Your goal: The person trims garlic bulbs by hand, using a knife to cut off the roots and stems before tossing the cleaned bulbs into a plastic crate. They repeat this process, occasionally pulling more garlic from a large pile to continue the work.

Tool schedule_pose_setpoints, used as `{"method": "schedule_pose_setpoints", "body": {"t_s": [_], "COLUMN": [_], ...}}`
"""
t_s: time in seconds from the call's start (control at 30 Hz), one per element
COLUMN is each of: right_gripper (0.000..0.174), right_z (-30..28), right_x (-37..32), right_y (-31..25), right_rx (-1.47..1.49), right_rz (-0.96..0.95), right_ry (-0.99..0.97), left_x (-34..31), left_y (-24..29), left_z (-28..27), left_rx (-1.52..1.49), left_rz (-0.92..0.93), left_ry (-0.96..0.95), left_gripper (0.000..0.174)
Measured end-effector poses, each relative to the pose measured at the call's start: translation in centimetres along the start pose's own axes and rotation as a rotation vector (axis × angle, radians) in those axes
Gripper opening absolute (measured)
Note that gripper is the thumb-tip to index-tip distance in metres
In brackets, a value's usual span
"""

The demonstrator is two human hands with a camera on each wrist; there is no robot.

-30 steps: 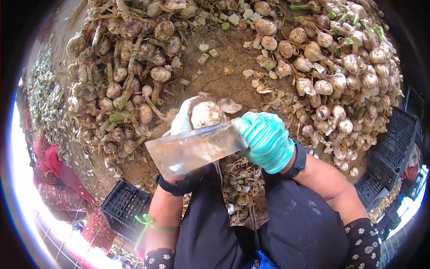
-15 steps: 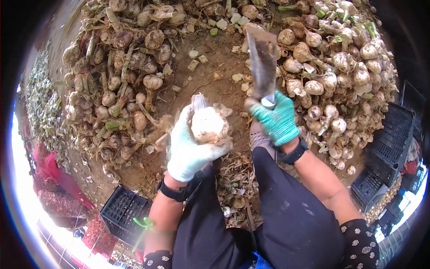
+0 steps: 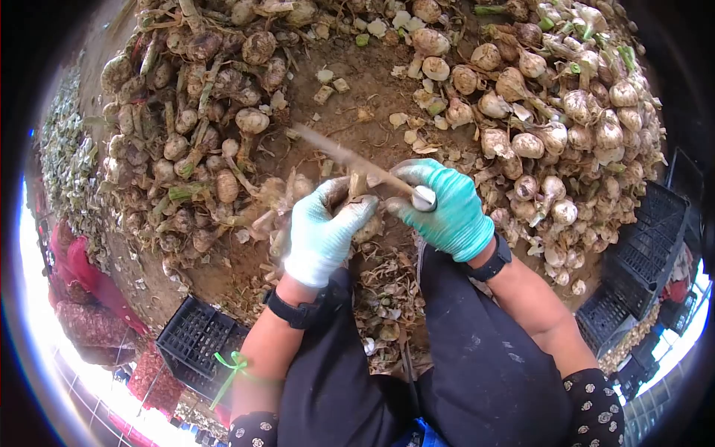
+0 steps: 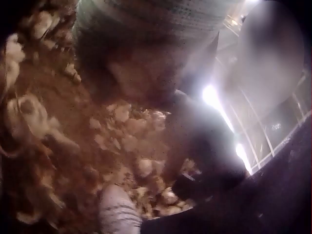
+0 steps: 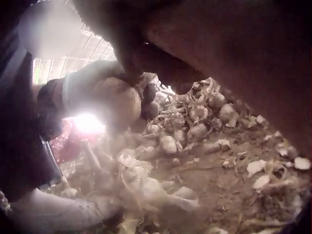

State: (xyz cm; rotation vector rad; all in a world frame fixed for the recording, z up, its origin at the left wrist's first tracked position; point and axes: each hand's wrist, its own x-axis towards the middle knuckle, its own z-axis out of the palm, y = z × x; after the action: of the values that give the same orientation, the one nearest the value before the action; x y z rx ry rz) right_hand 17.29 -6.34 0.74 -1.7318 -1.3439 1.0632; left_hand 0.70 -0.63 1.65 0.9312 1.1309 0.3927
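Observation:
In the head view the gloved left hand [image 3: 324,227] grips a garlic bulb [image 3: 368,229], mostly hidden beneath the fingers, its cut stem [image 3: 357,183] pointing up. Just right of it, the gloved right hand [image 3: 447,211] holds a cleaver by its pale handle [image 3: 424,198]. The blurred blade [image 3: 342,155], seen nearly edge-on, slants up and left past the stem. The left wrist view shows the glove cuff [image 4: 156,24] and a dark, blurred palm. The right wrist view has the left hand dim behind glare [image 5: 114,105].
Piles of garlic with stems lie at left [image 3: 201,141] and right [image 3: 588,127], bare soil [image 3: 350,112] between them. Peelings [image 3: 387,298] cover the ground between the legs. Black crates [image 3: 199,339] stand at lower left and right, with red net sacks [image 3: 93,328] at far left.
The cleaver has gone from flat over the left hand, to upright at the right, to slanting left by the stem. The bulb has been turned from its pale face to stem up.

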Motion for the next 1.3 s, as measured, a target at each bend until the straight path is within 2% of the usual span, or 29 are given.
{"method": "schedule_pose_setpoints", "body": {"t_s": [0.03, 0.07, 0.1, 0.13, 0.17, 0.2, 0.27, 0.3, 0.33, 0.4, 0.47, 0.5, 0.53, 0.57, 0.6, 0.63, 0.67, 0.7, 0.73, 0.83, 0.93, 1.0, 1.03, 1.07, 1.13, 1.17, 1.2, 1.27, 1.3], "right_gripper": [0.033, 0.03, 0.029, 0.029, 0.028, 0.026, 0.024, 0.028, 0.032, 0.034, 0.034, 0.035, 0.035, 0.036, 0.037, 0.038, 0.038, 0.038, 0.039, 0.037, 0.032, 0.028, 0.024, 0.022, 0.027, 0.03, 0.03, 0.027, 0.026], "right_z": [0.1, 0.3, 0.3, 0.6, 0.8, 0.5, -0.7, -1.2, -1.1, -0.7, -0.3, -0.2, -0.1, -0.1, 0.0, 0.0, 0.2, 0.3, 0.5, 1.0, 1.1, 0.9, 1.3, 1.4, 1.5, 1.5, 1.5, 1.6, 1.7], "right_x": [-0.2, -0.2, -0.2, -0.3, -0.3, 0.1, -0.3, -0.7, -1.0, -0.3, -0.3, -0.1, -0.1, -0.2, -0.5, -0.6, -0.8, -0.8, -0.8, -0.6, -0.4, -0.6, -0.9, -0.9, -0.9, -0.9, -0.9, -1.1, -1.2], "right_y": [0.3, 0.4, 0.6, 1.9, 4.4, 5.4, 6.1, 6.4, 6.3, 4.3, 3.8, 3.7, 4.1, 4.8, 5.3, 5.0, 5.0, 4.9, 4.7, 4.2, 2.8, 1.4, 1.1, 0.4, -0.3, -0.9, -1.4, -2.2, -2.0], "right_rx": [-0.13, -0.261, -0.294, -0.293, -0.38, -0.463, -0.448, -0.194, -0.132, -0.086, -0.062, -0.04, -0.036, -0.011, 0.013, -0.056, -0.058, -0.063, -0.066, -0.072, -0.011, -0.08, -0.12, -0.18, -0.294, -0.409, -0.414, -0.552, -0.513], "right_rz": [-0.127, -0.254, -0.325, -0.327, -0.172, -0.022, 0.362, 0.432, 0.35, 0.391, 0.378, 0.362, 0.362, 0.389, 0.423, 0.415, 0.422, 0.425, 0.427, 0.399, 0.397, 0.203, 0.02, -0.111, -0.318, -0.335, -0.334, -0.45, -0.461], "right_ry": [0.034, 0.069, 0.076, 0.078, -0.008, -0.094, 0.045, 0.127, 0.225, 0.158, 0.147, 0.147, 0.151, 0.169, 0.184, 0.189, 0.184, 0.153, 0.122, 0.114, 0.121, 0.108, 0.183, 0.16, 0.112, 0.033, 0.032, 0.005, 0.008], "left_x": [0.1, 0.1, -0.2, -0.3, -0.6, -0.3, -1.1, -0.3, 0.3, -0.8, -1.5, -0.1, 1.1, 2.5, 2.9, 3.0, 3.3, 3.8, 4.7, 4.9, 4.8, 2.6, 1.7, 1.5, 1.5, 1.6, 0.0, 0.3, 0.1], "left_y": [-0.8, -1.2, -1.6, -1.7, -0.1, 0.4, 0.7, 2.2, 2.6, 6.7, 6.4, 7.3, 6.5, 4.2, 2.9, 1.7, 0.6, -0.3, -2.9, -3.7, -1.7, -0.5, 0.8, 0.0, -2.1, -4.7, -0.7, 0.4, 0.7], "left_z": [-0.3, -0.7, -1.2, -1.5, -1.4, -2.3, -2.9, -3.1, -3.0, -0.2, -2.2, -2.2, -2.4, -4.2, -5.7, -5.9, -6.1, -5.9, -6.5, -6.4, -6.3, -5.8, -5.0, -5.6, -8.1, -9.8, -5.8, -2.6, -2.4], "left_rx": [0.161, 0.163, 0.35, 0.537, 0.399, 0.697, 0.029, 0.138, 0.077, -0.54, -0.366, -0.118, 0.129, 0.521, 1.16, 1.655, 1.811, 1.809, 1.926, 1.939, 1.811, 0.965, 0.827, 0.399, 1.273, 1.061, 0.604, -0.478, -0.479], "left_rz": [0.195, 0.196, 0.407, 0.617, 0.398, 0.644, 0.26, 0.167, 0.207, 0.244, 0.277, 0.345, 0.405, 0.432, 0.456, 0.311, 0.09, -0.122, -0.054, 0.042, -0.022, 0.211, 0.191, 0.216, 0.695, 0.436, 0.447, 0.082, 0.081], "left_ry": [0.039, 0.037, 0.079, 0.122, 0.109, 0.127, 0.148, 0.237, 0.28, -0.069, -0.147, -0.161, -0.068, 0.056, 0.14, 0.136, 0.045, -0.026, 0.034, 0.081, 0.064, 0.224, 0.207, 0.063, -0.136, -0.306, -0.113, -0.027, -0.028], "left_gripper": [0.021, 0.021, 0.02, 0.019, 0.017, 0.021, 0.025, 0.029, 0.034, 0.037, 0.04, 0.041, 0.038, 0.039, 0.046, 0.054, 0.059, 0.061, 0.065, 0.069, 0.069, 0.067, 0.063, 0.067, 0.054, 0.043, 0.041, 0.037, 0.037]}}
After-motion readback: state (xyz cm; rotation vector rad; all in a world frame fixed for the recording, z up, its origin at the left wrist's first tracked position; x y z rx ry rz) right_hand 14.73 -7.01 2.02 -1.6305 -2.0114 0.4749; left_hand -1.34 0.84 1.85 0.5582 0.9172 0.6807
